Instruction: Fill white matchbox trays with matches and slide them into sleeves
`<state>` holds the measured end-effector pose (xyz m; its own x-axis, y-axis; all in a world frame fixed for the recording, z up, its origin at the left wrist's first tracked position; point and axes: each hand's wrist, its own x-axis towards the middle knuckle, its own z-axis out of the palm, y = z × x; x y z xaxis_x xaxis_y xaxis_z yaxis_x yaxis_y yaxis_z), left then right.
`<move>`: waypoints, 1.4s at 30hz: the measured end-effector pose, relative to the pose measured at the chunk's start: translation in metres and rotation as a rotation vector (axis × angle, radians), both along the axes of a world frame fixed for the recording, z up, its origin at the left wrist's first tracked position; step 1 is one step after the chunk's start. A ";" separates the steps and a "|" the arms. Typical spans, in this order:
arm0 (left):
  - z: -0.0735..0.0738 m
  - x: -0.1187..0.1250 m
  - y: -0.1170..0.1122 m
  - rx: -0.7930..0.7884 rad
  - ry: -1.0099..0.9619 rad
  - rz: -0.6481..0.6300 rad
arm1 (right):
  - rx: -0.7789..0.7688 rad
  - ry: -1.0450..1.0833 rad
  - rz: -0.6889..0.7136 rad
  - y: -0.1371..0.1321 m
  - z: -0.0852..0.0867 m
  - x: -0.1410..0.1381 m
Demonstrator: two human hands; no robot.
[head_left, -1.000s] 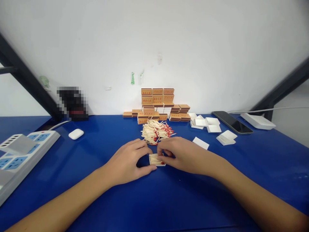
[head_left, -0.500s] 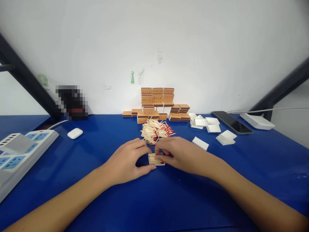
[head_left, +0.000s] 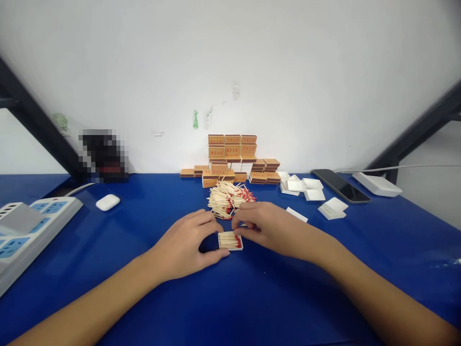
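A small white matchbox tray lies on the blue table, filled with a layer of matches whose red heads point right. My left hand has its thumb and index finger curved around the tray's left end, gripping it by the near and far sides. My right hand is pinched at the tray's far right corner. A pale sliver shows under its fingers, too small to identify. Just beyond both hands is a loose heap of red-headed matches.
Orange matchboxes are stacked against the wall behind the heap. White empty trays lie to the right, near a phone and a white flat device. Leftward are a white earphone case and a power strip.
My right fingers have lifted off the matches inside the tray and shifted to its far right corner, uncovering the red heads. My left hand keeps its place. The view has shifted slightly.
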<state>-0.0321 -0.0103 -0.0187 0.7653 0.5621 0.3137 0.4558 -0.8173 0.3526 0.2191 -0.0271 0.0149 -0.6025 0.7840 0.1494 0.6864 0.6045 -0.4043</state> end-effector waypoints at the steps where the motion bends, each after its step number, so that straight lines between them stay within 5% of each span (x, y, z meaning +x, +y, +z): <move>1: 0.000 0.000 0.000 0.004 -0.002 0.005 | 0.018 0.005 -0.027 0.002 0.004 0.005; 8: 0.000 -0.003 0.003 0.002 -0.001 0.029 | -0.089 -0.055 -0.156 0.020 0.011 0.040; 17: 0.000 -0.002 0.003 0.005 -0.006 0.042 | -0.206 -0.144 -0.121 0.014 -0.004 0.024; 24: 0.000 0.000 0.001 0.010 -0.014 0.041 | -0.065 -0.118 -0.106 -0.005 0.008 0.000; 31: 0.000 0.003 0.001 0.018 0.008 0.045 | 0.149 -0.456 -0.094 -0.020 -0.008 -0.038; 42: 0.000 -0.001 0.001 0.019 -0.015 0.041 | 0.182 -0.180 -0.157 -0.002 0.004 -0.002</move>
